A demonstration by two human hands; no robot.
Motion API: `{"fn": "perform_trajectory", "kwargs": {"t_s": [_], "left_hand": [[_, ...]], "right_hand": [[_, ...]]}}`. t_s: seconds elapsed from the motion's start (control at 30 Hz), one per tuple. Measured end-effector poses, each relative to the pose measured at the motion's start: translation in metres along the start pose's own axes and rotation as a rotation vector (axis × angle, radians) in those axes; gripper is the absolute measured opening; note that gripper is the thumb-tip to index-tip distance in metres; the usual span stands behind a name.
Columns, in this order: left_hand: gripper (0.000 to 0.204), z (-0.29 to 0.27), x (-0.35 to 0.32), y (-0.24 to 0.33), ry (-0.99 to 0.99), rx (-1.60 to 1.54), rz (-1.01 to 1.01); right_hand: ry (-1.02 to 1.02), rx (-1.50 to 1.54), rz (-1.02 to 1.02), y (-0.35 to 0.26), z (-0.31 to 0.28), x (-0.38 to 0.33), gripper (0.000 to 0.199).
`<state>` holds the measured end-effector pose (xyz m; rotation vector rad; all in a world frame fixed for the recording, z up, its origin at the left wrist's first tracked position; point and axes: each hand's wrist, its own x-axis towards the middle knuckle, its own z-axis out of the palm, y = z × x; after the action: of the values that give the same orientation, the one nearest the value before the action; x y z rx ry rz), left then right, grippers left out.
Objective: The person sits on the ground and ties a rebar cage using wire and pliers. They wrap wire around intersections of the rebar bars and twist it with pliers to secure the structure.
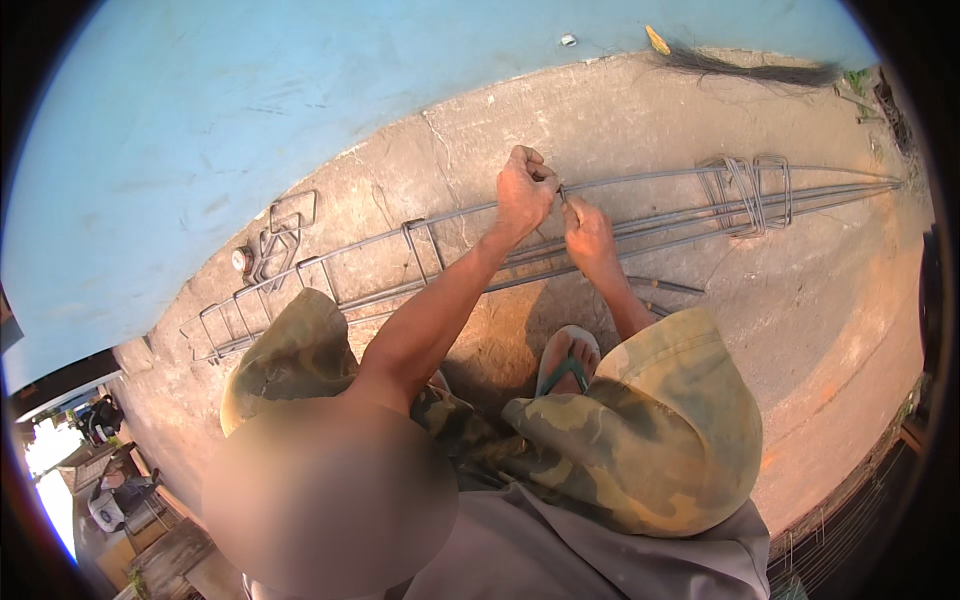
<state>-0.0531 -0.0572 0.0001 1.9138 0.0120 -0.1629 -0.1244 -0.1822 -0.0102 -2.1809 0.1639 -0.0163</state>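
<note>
A long reinforcement cage of steel bars (pixel 640 229) lies across the ground in front of me. Square stirrups (pixel 424 248) stand along its left half, and several more are bunched (pixel 745 195) toward its right end. My left hand (pixel 527 190) is closed over the far bar, its fingertips pinched together. Just right of it and a little nearer, my right hand (pixel 588 235) is closed too, thumb and finger meeting at the same bar. A thin dark piece shows between the two hands, too small to make out. What lies inside the fingers is hidden.
A blue wall (pixel 250 110) rises beyond the concrete ground. Loose bent stirrups (pixel 280 243) and a small round object (pixel 242 259) lie at the left by the wall. At the far right is a bundle of thin dark strands (pixel 745 69) with a yellow end. My sandalled foot (pixel 567 362) is close to the bars.
</note>
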Motion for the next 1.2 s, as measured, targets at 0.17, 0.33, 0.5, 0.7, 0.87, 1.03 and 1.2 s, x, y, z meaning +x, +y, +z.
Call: {"fn": "perform_trajectory", "kwargs": {"t_s": [0.17, 0.33, 0.5, 0.7, 0.87, 1.03, 1.2], "left_hand": [[0.047, 0.008, -0.028, -0.004, 0.112, 0.185, 0.191], [0.054, 0.009, -0.025, -0.003, 0.109, 0.199, 0.162], [0.059, 0.003, -0.032, 0.003, 0.150, 0.203, 0.205], [0.043, 0.021, -0.021, -0.003, 0.202, 0.164, 0.160], [0.029, 0.018, -0.016, -0.002, 0.199, 0.185, 0.136], [0.014, 0.022, -0.020, -0.008, 0.190, 0.220, 0.239], [0.021, 0.012, -0.016, 0.005, 0.077, 0.264, 0.124]], "right_hand": [[-0.100, 0.065, 0.050, 0.004, -0.004, 0.006, 0.024], [-0.166, -0.116, -0.064, 0.006, -0.033, 0.016, 0.022], [-0.469, -0.609, -0.182, -0.053, -0.073, 0.057, 0.018], [-0.498, -0.760, -0.684, -0.066, -0.053, 0.118, 0.013], [-1.030, -1.004, -0.101, -0.080, -0.073, 0.131, 0.011], [-0.653, -0.728, -0.430, -0.098, -0.078, 0.088, 0.009], [-0.299, -0.389, -0.731, -0.110, -0.086, 0.005, 0.013]]}}
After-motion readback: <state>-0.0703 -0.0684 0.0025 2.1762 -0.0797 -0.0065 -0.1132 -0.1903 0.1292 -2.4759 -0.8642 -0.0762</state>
